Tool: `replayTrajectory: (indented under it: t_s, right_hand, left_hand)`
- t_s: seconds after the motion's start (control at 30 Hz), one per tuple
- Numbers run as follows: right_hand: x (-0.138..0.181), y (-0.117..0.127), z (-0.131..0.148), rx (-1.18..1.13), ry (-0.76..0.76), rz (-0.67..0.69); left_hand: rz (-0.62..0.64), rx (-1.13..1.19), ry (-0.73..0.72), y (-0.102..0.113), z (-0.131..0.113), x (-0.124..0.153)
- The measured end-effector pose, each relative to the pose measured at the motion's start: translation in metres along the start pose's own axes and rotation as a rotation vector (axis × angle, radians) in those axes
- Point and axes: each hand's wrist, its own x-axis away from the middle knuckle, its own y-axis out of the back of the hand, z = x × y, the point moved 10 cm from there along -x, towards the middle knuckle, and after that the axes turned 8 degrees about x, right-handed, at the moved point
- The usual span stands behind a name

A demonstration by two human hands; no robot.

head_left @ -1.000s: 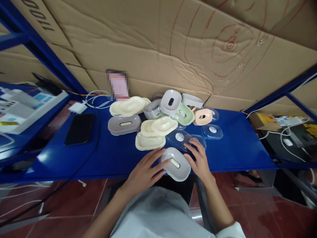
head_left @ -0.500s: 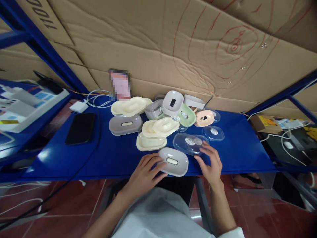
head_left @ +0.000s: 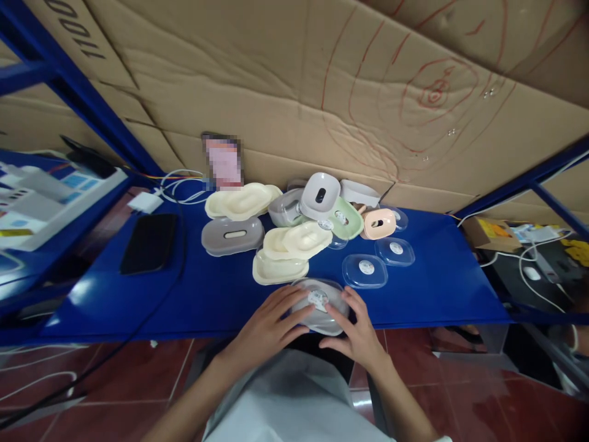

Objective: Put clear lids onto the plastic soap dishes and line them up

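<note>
The cardboard wall [head_left: 294, 92] stands behind the blue shelf [head_left: 437, 276]. At the shelf's near edge, the left hand [head_left: 269, 322] and right hand [head_left: 356, 328] press spread fingers onto a clear lid [head_left: 319, 301] covering a grey soap box [head_left: 322, 322]. Further lids and boxes lie behind it; a black phone [head_left: 148, 242] rests far left.

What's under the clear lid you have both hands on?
Through the clear lid, between the left hand and right hand, a grey soap box shows at the blue shelf's front edge. The lid's round sticker and the fingers cover its top.
</note>
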Motion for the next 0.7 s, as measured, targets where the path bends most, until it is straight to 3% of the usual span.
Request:
replayTrajectory:
  t_s: [0.3,0.5,0.7]
  right_hand:
    - [-0.001,0.005,-0.019,-0.037,0.004,-0.011]
    - [-0.015,-0.01,-0.021,0.062,-0.001,0.197]
    - [-0.014,-0.003,-0.018,-0.006,0.018,0.169]
  left_hand:
    - [0.211,-0.056,-0.21,-0.012,0.005,-0.02]
    - [0.074,0.047,-0.044,-0.012,0.012,-0.021]
    - [0.049,0.082,0.025,-0.019,0.005,-0.009]
